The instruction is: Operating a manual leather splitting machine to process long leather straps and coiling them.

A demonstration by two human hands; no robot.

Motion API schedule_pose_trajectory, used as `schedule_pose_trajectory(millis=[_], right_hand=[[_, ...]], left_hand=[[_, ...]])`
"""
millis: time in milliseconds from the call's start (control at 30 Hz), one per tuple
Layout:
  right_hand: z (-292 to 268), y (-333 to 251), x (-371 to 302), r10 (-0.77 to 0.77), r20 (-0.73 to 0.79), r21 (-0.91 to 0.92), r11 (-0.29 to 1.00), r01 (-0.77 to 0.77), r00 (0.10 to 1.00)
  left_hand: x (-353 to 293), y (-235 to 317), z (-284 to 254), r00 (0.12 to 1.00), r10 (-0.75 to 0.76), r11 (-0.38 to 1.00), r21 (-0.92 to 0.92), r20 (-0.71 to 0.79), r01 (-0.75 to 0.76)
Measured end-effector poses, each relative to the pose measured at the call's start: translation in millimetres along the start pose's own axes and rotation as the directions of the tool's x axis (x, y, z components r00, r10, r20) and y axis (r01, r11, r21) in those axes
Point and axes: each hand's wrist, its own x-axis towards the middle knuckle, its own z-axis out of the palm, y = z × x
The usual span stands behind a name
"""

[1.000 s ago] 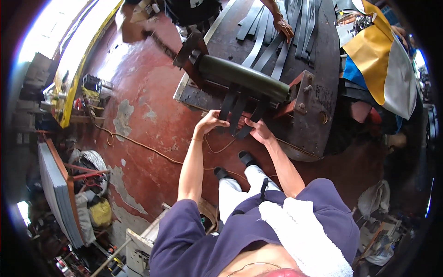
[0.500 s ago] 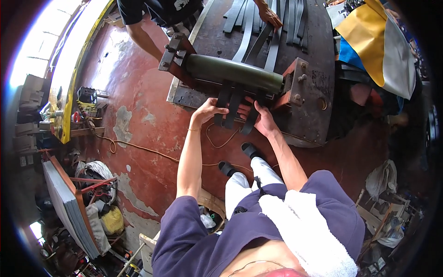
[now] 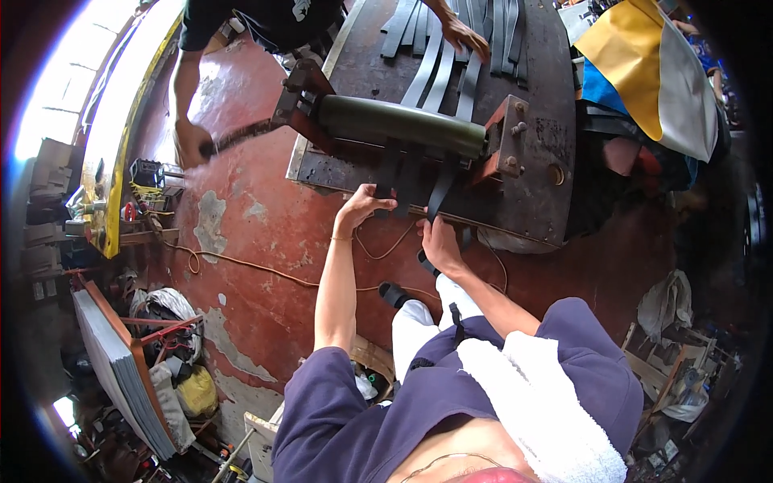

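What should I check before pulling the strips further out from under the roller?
1. Left hand on a dark strip at the bench edge: ok.
2. Right hand holding a strip end: ok.
3. Fingers away from the green roller: ok, both hands sit below it.
4. Co-worker's hand on the strips at the far side: not ok, it lies on them.
5. Co-worker's other hand on the crank handle: cannot tell if it is turning.
6. Orange cord on the floor near the feet: not ok.

Dark steel workbench point(image 3: 539, 173) stands on a worn red floor point(image 3: 266, 266). On it: a green roller point(image 3: 398, 122) in red brackets, and dark, possibly rubber, strips point(image 3: 451, 60).
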Motion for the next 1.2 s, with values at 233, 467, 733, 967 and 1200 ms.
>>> schedule_pose_trajectory(millis=[233,467,733,967,1200], right_hand=[[21,-3,-21,-0.078,-0.057,-0.011,0.997,0.078,0.995],[26,-15,-49,-0.046,0.115,-0.146,0.987,0.063,0.992],[47,-19,-86,-0.044,0.308,-0.243,0.962,0.123,0.95],[65,-6,-123,-0.189,0.35,-0.173,0.95,0.261,0.918],[78,-1,-154,-0.232,0.526,-0.269,0.867,0.419,0.818]], left_hand=[[-10,6,4,0.997,-0.021,0.996,-0.083,0.071,0.027],[-35,32,24,0.994,-0.091,0.996,-0.023,-0.054,0.09],[-31,-5,7,0.992,-0.009,0.992,-0.126,0.129,0.026],[-38,-5,15,0.992,-0.022,0.989,-0.145,0.125,0.041],[-40,-10,20,0.992,-0.022,0.988,-0.147,0.124,0.04]])
